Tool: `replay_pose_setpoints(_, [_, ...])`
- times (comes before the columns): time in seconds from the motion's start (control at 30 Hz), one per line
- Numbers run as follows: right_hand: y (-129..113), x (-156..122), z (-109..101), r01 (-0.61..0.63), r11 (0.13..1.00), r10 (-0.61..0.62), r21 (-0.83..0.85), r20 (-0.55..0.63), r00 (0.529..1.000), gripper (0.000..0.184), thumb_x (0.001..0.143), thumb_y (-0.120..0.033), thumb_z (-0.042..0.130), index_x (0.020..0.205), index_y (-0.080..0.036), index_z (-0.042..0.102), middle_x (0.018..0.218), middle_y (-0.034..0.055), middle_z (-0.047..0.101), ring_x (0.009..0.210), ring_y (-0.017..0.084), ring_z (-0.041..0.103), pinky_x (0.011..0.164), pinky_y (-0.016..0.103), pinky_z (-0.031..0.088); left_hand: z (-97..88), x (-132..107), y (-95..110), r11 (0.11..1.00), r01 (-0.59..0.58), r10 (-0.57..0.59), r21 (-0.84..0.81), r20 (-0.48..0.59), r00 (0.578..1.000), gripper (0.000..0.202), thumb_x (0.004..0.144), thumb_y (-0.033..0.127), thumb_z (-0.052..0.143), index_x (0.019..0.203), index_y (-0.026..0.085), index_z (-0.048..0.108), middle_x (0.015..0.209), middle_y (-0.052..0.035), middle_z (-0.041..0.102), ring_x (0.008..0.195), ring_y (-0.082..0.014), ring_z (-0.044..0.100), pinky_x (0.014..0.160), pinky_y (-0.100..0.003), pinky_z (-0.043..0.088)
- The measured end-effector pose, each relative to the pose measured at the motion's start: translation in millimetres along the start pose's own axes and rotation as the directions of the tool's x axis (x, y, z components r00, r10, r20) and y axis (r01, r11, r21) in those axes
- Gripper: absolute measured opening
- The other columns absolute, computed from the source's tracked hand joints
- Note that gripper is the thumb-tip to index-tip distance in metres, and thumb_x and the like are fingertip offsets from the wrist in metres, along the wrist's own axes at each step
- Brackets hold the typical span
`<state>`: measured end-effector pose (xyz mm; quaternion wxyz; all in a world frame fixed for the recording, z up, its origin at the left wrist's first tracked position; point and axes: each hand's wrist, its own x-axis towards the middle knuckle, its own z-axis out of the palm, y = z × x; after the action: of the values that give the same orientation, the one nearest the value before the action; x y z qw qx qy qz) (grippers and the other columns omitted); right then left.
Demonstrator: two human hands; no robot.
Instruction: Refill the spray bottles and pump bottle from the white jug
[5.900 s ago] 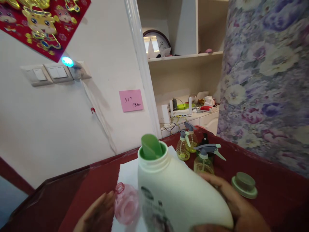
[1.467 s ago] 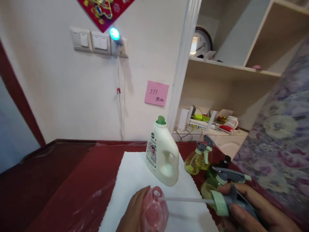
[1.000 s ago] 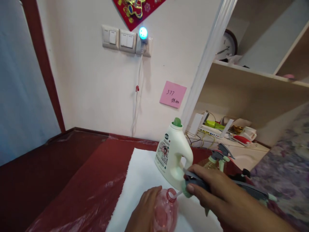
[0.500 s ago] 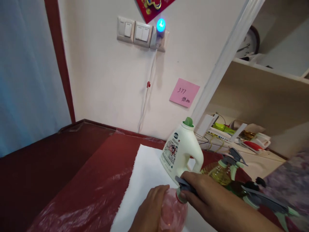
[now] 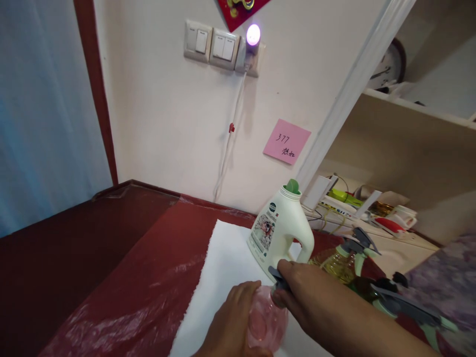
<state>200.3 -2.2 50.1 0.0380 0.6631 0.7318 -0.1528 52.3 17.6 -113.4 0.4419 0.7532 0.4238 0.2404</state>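
A pink translucent spray bottle [image 5: 267, 320] is between my hands, over the white cloth [image 5: 228, 253]. My left hand [image 5: 234, 317] is wrapped round the left side of its body. At the neck, my right hand [image 5: 297, 287] grips the grey spray head [image 5: 278, 278], its fingers closed over most of it. Just behind stands a cream detergent jug [image 5: 278, 230] with a green spout and a handle on its right. The lower end of the pink bottle is partly cut off or covered by my left hand.
Right of my right arm are a yellow spray bottle [image 5: 340, 263] and another grey-topped sprayer [image 5: 405, 307]. A red plastic-covered table [image 5: 148, 272] meets the wall, which carries switches [image 5: 211, 47] and a cable. A shelf [image 5: 420, 106] rises at the right.
The view has shifted slightly. My right hand has moved a little up and left at the spray head, still gripping it; my left hand keeps hold of the bottle. The plug light went from blue to pinkish white.
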Motion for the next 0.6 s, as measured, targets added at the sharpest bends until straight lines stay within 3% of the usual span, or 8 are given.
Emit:
replay_pose_setpoints(0.17, [-3, -2, 0, 0.013, 0.998, -0.016, -0.058, -0.052, 0.999, 0.008, 0.087, -0.023, 0.053, 0.086, -0.019, 0.061, 0.084, 0.0114, 0.074, 0.074, 0.026, 0.068, 0.058, 0.030, 0.031, -0.5, -4, 4, 1.000, 0.004, -0.005, -0.025, -0.017, 1.000, 0.105, 0.053, 0.020, 0.081, 0.149, 0.017, 0.039, 0.153, -0.0156, 0.045, 0.141, -0.0365, 0.038, 0.118, -0.050, 0.031])
replay_pose_setpoints(0.3, [-1, -3, -4, 0.051, 0.995, -0.054, -0.091, -0.030, 0.998, 0.012, 0.087, -0.024, 0.052, 0.092, -0.019, 0.062, 0.085, 0.0129, 0.074, 0.076, 0.027, 0.070, 0.056, 0.030, 0.030, -12.2, -11, 19, 0.998, 0.061, -0.061, -0.020, -0.022, 0.998, 0.107, 0.056, 0.020, 0.080, 0.153, 0.015, 0.034, 0.158, -0.0170, 0.039, 0.145, -0.0371, 0.034, 0.119, -0.051, 0.027])
replay_pose_setpoints(0.4, [3, 0, -5, 0.094, 0.993, -0.094, -0.077, 0.001, 0.996, 0.027, 0.087, -0.024, 0.050, 0.111, -0.016, 0.060, 0.092, 0.0154, 0.074, 0.082, 0.029, 0.070, 0.060, 0.032, 0.035, -24.2, -14, 40, 0.997, -0.033, 0.025, -0.077, -0.094, 0.995, 0.084, 0.069, 0.024, 0.074, 0.147, 0.016, 0.043, 0.152, -0.0137, 0.047, 0.140, -0.0325, 0.040, 0.117, -0.047, 0.030])
replay_pose_setpoints(0.5, [7, 4, -3, 0.148, 0.989, -0.148, -0.026, 0.013, 0.989, 0.052, 0.087, -0.020, 0.046, 0.138, -0.011, 0.047, 0.105, 0.0210, 0.073, 0.094, 0.032, 0.070, 0.071, 0.036, 0.045, -27.7, -12, 60, 0.974, -0.196, 0.174, -0.114, -0.180, 0.968, 0.044, 0.078, 0.022, 0.068, 0.121, 0.021, 0.063, 0.126, -0.0077, 0.065, 0.120, -0.0268, 0.056, 0.104, -0.040, 0.042])
replay_pose_setpoints(0.6, [7, 5, -2, 0.178, 0.984, -0.178, 0.002, 0.019, 0.984, 0.063, 0.087, -0.017, 0.045, 0.148, -0.006, 0.035, 0.114, 0.0249, 0.071, 0.103, 0.034, 0.068, 0.081, 0.040, 0.049, -21.3, -7, 67, 0.964, -0.247, 0.216, -0.096, -0.253, 0.943, 0.024, 0.080, 0.020, 0.067, 0.104, 0.021, 0.067, 0.105, -0.0048, 0.070, 0.103, -0.0253, 0.061, 0.090, -0.037, 0.046])
